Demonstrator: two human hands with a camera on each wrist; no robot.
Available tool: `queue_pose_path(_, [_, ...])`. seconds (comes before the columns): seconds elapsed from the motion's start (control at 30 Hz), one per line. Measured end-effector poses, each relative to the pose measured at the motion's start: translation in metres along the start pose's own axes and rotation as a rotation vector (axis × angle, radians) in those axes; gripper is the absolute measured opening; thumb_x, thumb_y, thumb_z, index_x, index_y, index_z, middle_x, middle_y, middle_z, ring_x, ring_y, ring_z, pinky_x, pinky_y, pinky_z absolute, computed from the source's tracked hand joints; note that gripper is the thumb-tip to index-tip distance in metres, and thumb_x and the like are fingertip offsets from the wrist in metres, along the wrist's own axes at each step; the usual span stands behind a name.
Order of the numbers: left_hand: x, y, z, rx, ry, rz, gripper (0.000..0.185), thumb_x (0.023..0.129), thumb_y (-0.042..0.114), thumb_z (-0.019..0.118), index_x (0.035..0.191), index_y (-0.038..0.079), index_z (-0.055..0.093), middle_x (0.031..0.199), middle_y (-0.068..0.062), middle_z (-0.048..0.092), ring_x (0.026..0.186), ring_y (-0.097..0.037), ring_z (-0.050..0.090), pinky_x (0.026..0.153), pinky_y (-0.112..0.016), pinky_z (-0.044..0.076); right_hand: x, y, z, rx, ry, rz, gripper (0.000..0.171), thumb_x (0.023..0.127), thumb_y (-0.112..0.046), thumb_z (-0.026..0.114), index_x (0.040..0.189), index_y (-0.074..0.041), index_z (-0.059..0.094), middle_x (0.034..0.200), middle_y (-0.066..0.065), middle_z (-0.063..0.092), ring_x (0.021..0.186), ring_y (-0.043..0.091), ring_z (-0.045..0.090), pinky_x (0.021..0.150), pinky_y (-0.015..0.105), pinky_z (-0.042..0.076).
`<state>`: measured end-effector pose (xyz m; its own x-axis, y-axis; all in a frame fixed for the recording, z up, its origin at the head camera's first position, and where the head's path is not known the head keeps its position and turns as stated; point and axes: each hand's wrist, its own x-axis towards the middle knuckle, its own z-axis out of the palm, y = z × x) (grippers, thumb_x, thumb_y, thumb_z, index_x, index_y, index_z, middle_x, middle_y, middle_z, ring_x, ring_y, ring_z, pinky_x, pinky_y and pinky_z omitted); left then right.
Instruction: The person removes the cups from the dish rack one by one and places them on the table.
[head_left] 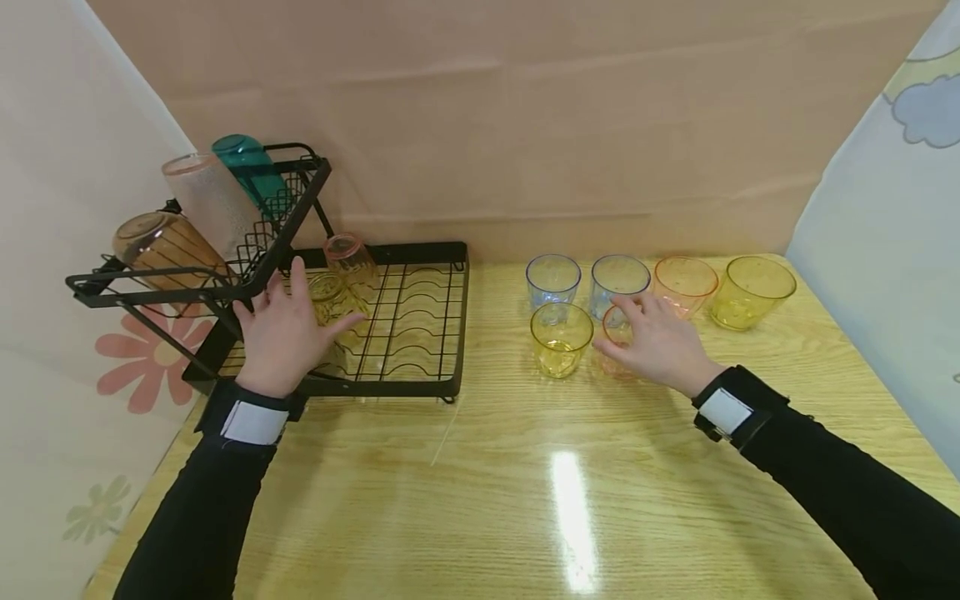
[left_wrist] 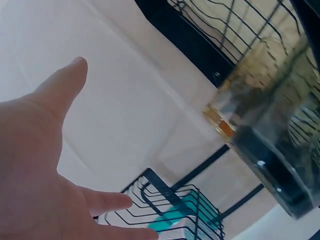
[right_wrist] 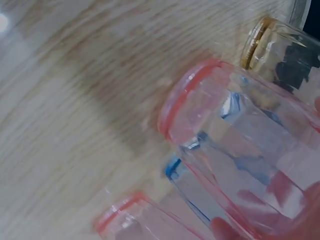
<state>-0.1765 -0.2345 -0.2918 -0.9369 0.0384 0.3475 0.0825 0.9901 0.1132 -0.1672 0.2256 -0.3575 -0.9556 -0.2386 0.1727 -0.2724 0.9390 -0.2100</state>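
My right hand (head_left: 663, 346) grips a clear pink-tinted glass (head_left: 617, 333) at its rim; the glass stands upright in the front row. Fingers show against that pink glass (right_wrist: 250, 150) in the right wrist view. Beside it stands a yellow glass (head_left: 562, 342). Behind are two blue-rimmed glasses (head_left: 553, 279), an orange-rimmed glass (head_left: 686, 283) and a larger yellow glass (head_left: 750, 292). My left hand (head_left: 281, 342) is spread over the left part of the black dish rack (head_left: 457, 333), holding nothing. Near its thumb, a yellow glass (head_left: 330, 292) and a pink glass (head_left: 351, 260) sit upside down in the rack.
The rack's raised upper tier (head_left: 300, 208) holds a brown glass (head_left: 161, 242), a frosted glass (head_left: 213, 200) and a teal glass (head_left: 251, 167), all tilted. A cloth wall (head_left: 510, 125) closes off the table's back.
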Motion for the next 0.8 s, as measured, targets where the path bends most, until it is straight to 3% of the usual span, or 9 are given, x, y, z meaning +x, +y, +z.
queue_pose_path(0.07, [0.001,-0.001,0.003,0.015,0.004,-0.019,0.110,0.080,0.062,0.070,0.151,-0.006,0.019,0.127,-0.044,0.044,0.107,-0.064,0.044,0.090,-0.073,0.033,-0.003,0.000,-0.003,-0.014,0.002,-0.029,0.073,0.089,-0.057,0.061,0.142,-0.009,0.045,0.128,0.021,0.046,0.110,0.042,0.048,0.053,0.049,0.048])
queue_pose_path(0.13, [0.001,-0.002,0.005,0.029,0.009,-0.041,0.110,0.080,0.061,0.070,0.150,-0.007,0.020,0.126,-0.044,0.045,0.101,-0.061,0.047,0.079,-0.065,0.044,-0.006,0.000,-0.007,-0.029,0.006,-0.060,0.075,0.088,-0.056,0.063,0.143,-0.008,0.044,0.129,0.021,0.046,0.111,0.043,0.047,0.054,0.048,0.049])
queue_pose_path(0.23, [0.002,-0.003,0.009,0.038,0.021,-0.054,0.108,0.080,0.058,0.072,0.149,-0.008,0.022,0.126,-0.043,0.045,0.096,-0.058,0.048,0.073,-0.061,0.046,-0.011,0.000,-0.016,-0.048,0.020,-0.079,0.076,0.087,-0.054,0.066,0.143,-0.006,0.045,0.130,0.022,0.045,0.114,0.046,0.045,0.062,0.052,0.050])
queue_pose_path(0.37, [0.007,-0.006,0.014,0.031,-0.011,-0.064,0.108,0.081,0.057,0.072,0.149,-0.009,0.021,0.133,-0.043,0.038,0.105,-0.061,0.042,0.094,-0.067,0.032,-0.016,0.003,-0.031,-0.058,0.018,-0.055,0.078,0.087,-0.053,0.066,0.142,-0.002,0.044,0.133,0.026,0.042,0.119,0.049,0.041,0.078,0.061,0.046])
queue_pose_path(0.57, [0.016,-0.015,0.021,0.036,-0.120,-0.130,0.110,0.083,0.061,0.066,0.151,-0.008,0.013,0.137,-0.044,0.031,0.116,-0.065,0.033,0.100,-0.070,0.023,-0.021,0.008,-0.052,-0.104,0.029,-0.051,0.081,0.087,-0.054,0.066,0.144,-0.001,0.042,0.134,0.027,0.042,0.118,0.047,0.041,0.070,0.059,0.049])
queue_pose_path(0.8, [0.020,-0.025,0.033,0.042,-0.205,-0.193,0.110,0.085,0.061,0.065,0.151,-0.009,0.013,0.142,-0.044,0.022,0.126,-0.067,0.020,0.099,-0.074,0.020,-0.018,0.003,-0.069,-0.146,0.106,-0.122,0.078,0.085,-0.049,0.069,0.143,-0.002,0.044,0.131,0.027,0.045,0.114,0.048,0.045,0.074,0.060,0.047])
